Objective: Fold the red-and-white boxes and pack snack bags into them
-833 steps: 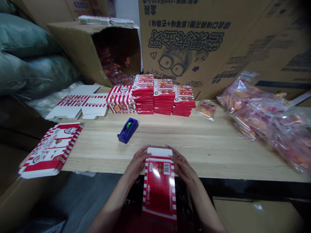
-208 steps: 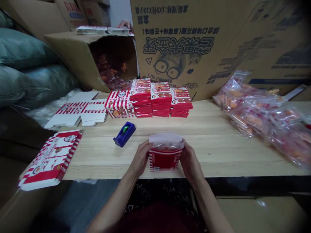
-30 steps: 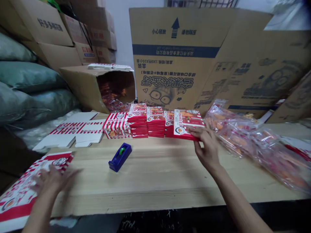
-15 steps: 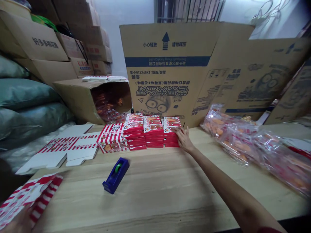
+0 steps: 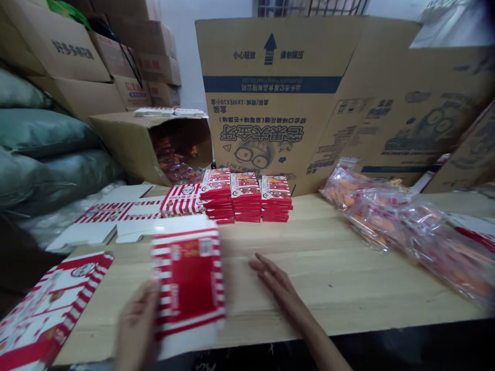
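Observation:
My left hand (image 5: 137, 322) is closed on the side edge of a red-and-white striped carton (image 5: 190, 288) with white flaps at its top and bottom; both are blurred by motion. To the right of it, apart from the carton, my right hand (image 5: 274, 281) hovers over the table with its fingers stretched out and nothing in them. Behind them stand several stacks of small red packets (image 5: 275, 200), beside a striped box (image 5: 181, 201). At the lower left lies another striped carton (image 5: 58, 309), near my left hand. The blue tape dispenser no longer shows; the held carton covers that area.
Flattened cartons (image 5: 87, 234) lie at the table's left. An opened brown box (image 5: 119, 139) with wrapped goods stands behind them. A tall cardboard panel (image 5: 266, 118) closes off the back. Clear bags of orange items (image 5: 371, 211) spread along the right. Green sacks (image 5: 46, 134) are piled far left.
My right hand has left the packet stacks and come back toward me. My left hand has brought a striped carton from the lower left to the middle front. The view has tilted down.

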The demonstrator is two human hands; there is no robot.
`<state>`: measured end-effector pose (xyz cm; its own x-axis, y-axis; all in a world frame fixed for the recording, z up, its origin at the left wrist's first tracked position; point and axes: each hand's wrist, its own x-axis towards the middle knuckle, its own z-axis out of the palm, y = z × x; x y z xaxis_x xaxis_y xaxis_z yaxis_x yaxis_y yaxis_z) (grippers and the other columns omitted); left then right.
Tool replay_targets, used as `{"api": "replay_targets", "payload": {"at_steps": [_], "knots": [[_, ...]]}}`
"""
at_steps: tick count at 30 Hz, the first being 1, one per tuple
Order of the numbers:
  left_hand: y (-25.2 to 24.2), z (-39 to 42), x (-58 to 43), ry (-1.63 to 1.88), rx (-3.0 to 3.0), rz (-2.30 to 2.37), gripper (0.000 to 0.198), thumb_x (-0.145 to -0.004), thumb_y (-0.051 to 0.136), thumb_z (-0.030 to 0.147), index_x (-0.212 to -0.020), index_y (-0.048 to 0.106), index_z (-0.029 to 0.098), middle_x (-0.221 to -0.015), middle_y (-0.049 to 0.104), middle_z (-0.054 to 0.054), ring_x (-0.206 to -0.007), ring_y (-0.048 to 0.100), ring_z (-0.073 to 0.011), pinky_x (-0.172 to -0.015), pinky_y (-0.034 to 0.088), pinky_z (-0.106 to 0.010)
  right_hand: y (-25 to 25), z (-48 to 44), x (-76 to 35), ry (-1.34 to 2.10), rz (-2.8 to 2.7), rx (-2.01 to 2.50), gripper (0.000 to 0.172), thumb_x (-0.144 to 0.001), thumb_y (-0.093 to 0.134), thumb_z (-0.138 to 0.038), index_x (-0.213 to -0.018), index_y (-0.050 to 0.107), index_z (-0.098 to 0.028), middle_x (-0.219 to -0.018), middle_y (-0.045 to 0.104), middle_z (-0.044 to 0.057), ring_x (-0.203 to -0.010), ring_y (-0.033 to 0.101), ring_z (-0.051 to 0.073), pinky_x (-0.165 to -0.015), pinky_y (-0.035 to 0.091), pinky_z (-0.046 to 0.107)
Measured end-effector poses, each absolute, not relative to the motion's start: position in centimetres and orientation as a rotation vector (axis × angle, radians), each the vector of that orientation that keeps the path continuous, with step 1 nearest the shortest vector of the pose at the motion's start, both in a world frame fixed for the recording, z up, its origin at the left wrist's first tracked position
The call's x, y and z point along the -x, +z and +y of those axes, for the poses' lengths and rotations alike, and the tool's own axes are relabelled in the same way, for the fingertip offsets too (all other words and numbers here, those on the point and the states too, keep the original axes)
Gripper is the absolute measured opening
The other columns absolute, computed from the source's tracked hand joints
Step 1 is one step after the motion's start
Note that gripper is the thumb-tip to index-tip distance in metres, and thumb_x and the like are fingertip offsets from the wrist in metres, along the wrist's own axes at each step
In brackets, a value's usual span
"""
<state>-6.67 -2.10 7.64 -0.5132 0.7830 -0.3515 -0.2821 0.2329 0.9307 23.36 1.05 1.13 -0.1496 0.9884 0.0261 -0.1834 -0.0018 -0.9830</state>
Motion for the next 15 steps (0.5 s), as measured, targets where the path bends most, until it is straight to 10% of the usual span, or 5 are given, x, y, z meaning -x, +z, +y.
{"api": "replay_targets", "payload": {"at_steps": [6, 15], "knots": [[1.8, -3.8, -1.6, 1.244, -1.218, 1.312, 0.049, -0.093, 0.068, 0.045, -0.136, 0.061, 0.022, -0.135, 0.069, -0.013, -0.121, 0.068, -0.0312, -0.103, 0.055, -0.049, -0.3, -4.7, -21.5, 1.677, -0.792, 0.981, 0.047, -0.082, 0.080, -0.053, -0.117, 0.074, -0.023, -0.116, 0.080, 0.011, -0.107, 0.075, 0.034, -0.100, 0.056, 0.054], [3.7, -1.5, -2.3, 1.075, -2.312, 1.348, 0.026, -0.094, 0.068, 0.020, -0.119, 0.061, 0.022, -0.164, 0.036, -0.013, -0.156, 0.022, -0.0335, -0.121, 0.035, -0.058, -1.0, -6.7, -24.2, 1.509, -1.071, 1.184, 0.050, -0.082, 0.079, -0.056, -0.121, 0.074, -0.025, -0.124, 0.076, 0.011, -0.117, 0.070, 0.034, -0.107, 0.053, 0.052]]}}
